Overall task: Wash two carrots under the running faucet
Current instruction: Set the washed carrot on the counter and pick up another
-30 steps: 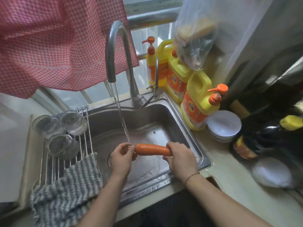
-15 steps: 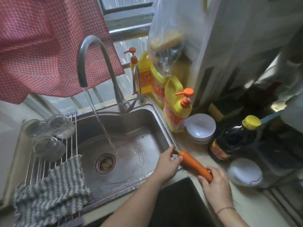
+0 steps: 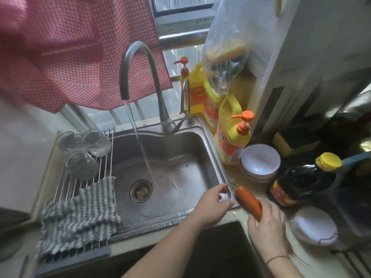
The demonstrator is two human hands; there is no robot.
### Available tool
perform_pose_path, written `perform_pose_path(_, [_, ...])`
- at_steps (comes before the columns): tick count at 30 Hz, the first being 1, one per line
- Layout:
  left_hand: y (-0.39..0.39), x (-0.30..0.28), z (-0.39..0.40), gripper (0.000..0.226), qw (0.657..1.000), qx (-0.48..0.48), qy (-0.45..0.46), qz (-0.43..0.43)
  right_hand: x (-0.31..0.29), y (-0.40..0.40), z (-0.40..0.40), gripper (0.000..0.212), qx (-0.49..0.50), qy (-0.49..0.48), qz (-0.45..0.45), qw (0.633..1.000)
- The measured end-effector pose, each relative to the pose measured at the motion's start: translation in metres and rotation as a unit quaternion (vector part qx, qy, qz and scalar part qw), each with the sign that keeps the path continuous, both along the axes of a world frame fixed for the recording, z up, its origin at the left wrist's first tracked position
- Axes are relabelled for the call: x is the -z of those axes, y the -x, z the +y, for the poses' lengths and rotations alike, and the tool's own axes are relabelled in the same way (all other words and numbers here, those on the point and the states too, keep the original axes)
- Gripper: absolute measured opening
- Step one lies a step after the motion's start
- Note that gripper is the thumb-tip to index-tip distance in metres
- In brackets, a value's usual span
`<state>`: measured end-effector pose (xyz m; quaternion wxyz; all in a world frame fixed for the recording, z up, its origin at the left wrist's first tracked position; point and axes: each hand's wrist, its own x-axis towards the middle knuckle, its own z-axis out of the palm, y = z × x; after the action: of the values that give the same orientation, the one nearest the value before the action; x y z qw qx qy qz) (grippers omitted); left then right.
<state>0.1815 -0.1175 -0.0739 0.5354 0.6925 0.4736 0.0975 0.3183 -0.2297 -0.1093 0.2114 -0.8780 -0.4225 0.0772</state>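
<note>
Right hand (image 3: 267, 227) gripping carrot (image 3: 248, 200) on counter | left hand (image 3: 213, 205) loosely spread, empty | faucet (image 3: 138, 77) running

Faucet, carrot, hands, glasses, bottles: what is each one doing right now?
faucet: on, water running
carrot: out of the stream, over the counter
right hand: holding the carrot
left hand: empty, at the sink corner
glasses: on the rack
sauce bottle: capped

Both forearms are bare, with no sleeves showing. A thin dark cord bracelet (image 3: 278, 258) circles the wrist of the right hand (image 3: 267, 229); the left hand (image 3: 212, 207) wears nothing.
</note>
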Motion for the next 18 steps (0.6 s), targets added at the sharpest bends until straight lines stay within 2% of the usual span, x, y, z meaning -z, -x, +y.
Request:
perform_pose_path(4, [0.032,-0.004,0.001,0.007,0.998,-0.057,-0.007,0.02,-0.02,0.022,0.018,0.049,-0.049,-0.023,-0.096,0.994])
perform_pose_path(6, [0.056,-0.014,0.001,0.029,0.997,-0.064,-0.03,0.04,-0.035,0.037,0.034,0.039,-0.077,-0.077,-0.115,0.987])
perform_pose_path(8, [0.09,-0.027,0.001,0.047,0.995,-0.076,-0.051,0.046,-0.048,0.068,0.054,0.034,-0.159,-0.14,-0.067,0.975])
perform_pose_path(10, [0.134,-0.038,0.003,0.051,0.988,-0.125,-0.077,0.048,-0.061,0.117,0.077,0.023,-0.256,-0.158,0.028,0.953])
perform_pose_path(14, [0.249,-0.054,0.0,0.031,0.956,-0.269,-0.11,0.041,-0.082,0.245,0.113,0.027,-0.452,-0.132,0.12,0.874])
perform_pose_path(18, [0.371,-0.073,-0.028,0.012,0.915,-0.377,-0.136,0.046,-0.104,0.368,0.123,0.035,-0.563,-0.085,0.183,0.801])
